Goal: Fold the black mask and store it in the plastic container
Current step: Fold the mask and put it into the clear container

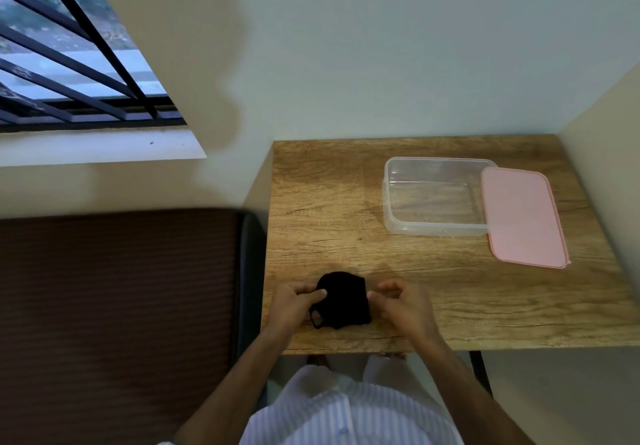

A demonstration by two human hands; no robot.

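Observation:
The black mask (344, 300) lies bunched on the wooden table (325, 222) near its front left edge, with one ear loop sticking out at its lower left. My left hand (294, 302) pinches the mask's left side between thumb and fingers. My right hand (403, 302) pinches its right edge. The clear plastic container (391, 202) stands open and empty at the back of the table, well beyond both hands.
A pink lid (523, 216) lies flat against the container's right side. A dark brown mattress or seat (117, 306) sits left of the table. Walls close in behind and to the right. A barred window (69, 63) is at upper left.

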